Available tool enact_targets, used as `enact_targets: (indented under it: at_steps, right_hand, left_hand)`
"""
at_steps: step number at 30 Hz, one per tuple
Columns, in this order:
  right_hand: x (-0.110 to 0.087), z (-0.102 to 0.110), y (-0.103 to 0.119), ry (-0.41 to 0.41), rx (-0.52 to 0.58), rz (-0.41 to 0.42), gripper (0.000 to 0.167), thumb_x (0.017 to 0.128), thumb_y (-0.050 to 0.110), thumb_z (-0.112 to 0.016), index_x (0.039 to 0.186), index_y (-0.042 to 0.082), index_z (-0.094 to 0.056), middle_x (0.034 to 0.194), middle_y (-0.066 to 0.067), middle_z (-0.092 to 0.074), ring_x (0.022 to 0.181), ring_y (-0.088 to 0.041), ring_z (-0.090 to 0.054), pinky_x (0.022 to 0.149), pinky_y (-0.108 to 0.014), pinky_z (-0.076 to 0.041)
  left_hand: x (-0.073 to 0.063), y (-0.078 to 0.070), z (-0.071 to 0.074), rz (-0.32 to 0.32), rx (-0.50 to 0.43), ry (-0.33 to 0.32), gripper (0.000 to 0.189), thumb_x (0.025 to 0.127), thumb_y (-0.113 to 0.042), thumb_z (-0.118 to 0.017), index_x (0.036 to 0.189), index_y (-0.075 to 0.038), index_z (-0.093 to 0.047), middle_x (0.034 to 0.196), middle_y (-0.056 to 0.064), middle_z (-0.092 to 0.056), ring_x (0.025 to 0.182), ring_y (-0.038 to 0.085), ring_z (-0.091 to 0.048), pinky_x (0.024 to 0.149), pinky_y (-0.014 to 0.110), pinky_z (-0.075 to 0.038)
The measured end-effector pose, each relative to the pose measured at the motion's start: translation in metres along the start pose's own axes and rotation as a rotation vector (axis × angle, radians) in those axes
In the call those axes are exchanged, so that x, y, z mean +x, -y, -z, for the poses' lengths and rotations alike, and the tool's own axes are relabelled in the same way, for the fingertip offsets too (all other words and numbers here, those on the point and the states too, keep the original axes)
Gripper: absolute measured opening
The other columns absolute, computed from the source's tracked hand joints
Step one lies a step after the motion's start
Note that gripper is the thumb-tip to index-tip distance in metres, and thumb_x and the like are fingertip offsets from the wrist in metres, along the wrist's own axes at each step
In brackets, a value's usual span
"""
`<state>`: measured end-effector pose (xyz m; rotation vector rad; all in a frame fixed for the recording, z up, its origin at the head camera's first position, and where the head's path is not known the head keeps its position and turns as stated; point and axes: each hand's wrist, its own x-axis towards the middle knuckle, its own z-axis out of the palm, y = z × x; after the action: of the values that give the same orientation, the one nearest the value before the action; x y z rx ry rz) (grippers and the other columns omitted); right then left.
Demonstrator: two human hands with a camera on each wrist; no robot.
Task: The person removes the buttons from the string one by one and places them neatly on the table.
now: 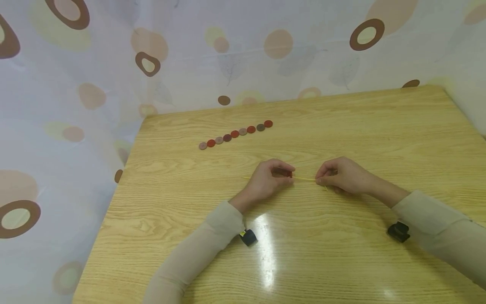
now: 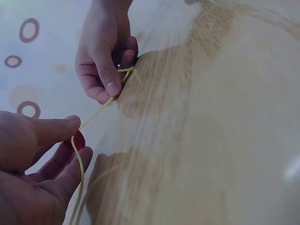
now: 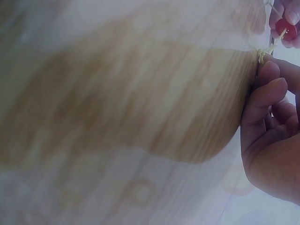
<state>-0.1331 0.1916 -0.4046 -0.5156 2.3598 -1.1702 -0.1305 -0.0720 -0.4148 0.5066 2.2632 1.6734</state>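
Observation:
My left hand (image 1: pixel 265 180) pinches a small round red button (image 3: pixel 285 30) between its fingertips. A thin yellow string (image 1: pixel 303 179) runs through the button, and its loose tail (image 2: pixel 80 187) hangs down past the palm in the left wrist view. A short gap to the right, my right hand (image 1: pixel 348 176) pinches the string between thumb and fingers, with a knotted end (image 2: pixel 126 70) poking out beyond them. Between the two hands the string is drawn nearly straight, above the tabletop. Most of the button is hidden by the left fingers in the head view.
Farther back on the wood-grain table (image 1: pixel 379 126), several round buttons (image 1: pixel 235 134) in red, brown, grey and pinkish tones lie in a slanting row. A patterned curtain (image 1: pixel 258 55) hangs behind the table. Small black devices (image 1: pixel 248 237) sit by both sleeves.

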Motion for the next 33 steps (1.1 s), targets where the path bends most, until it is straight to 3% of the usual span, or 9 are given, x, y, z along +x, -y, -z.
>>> enact_targets:
  at_steps: [10, 33]
  right_hand:
    - [0.002, -0.001, -0.002, -0.007, -0.01, -0.027, 0.013, 0.096, 0.017, -0.069, 0.099, 0.005, -0.071, 0.067, -0.003, -0.059, 0.051, -0.013, -0.051, 0.041, -0.024, -0.039]
    - [0.0, 0.0, 0.001, 0.0, -0.003, 0.002, 0.016, 0.096, 0.017, -0.07, 0.102, 0.002, -0.07, 0.073, -0.002, -0.062, 0.051, -0.013, -0.052, 0.042, -0.025, -0.041]
  left_hand:
    - [-0.002, 0.001, 0.005, 0.006, -0.002, -0.01, 0.025, 0.087, 0.004, -0.076, 0.112, 0.001, -0.072, 0.102, 0.007, -0.069, 0.091, 0.012, -0.066, 0.082, 0.024, -0.055]
    - [-0.007, 0.004, 0.015, 0.004, 0.018, -0.033, 0.025, 0.087, 0.004, -0.075, 0.112, 0.002, -0.071, 0.107, 0.008, -0.068, 0.096, 0.012, -0.065, 0.085, 0.024, -0.054]
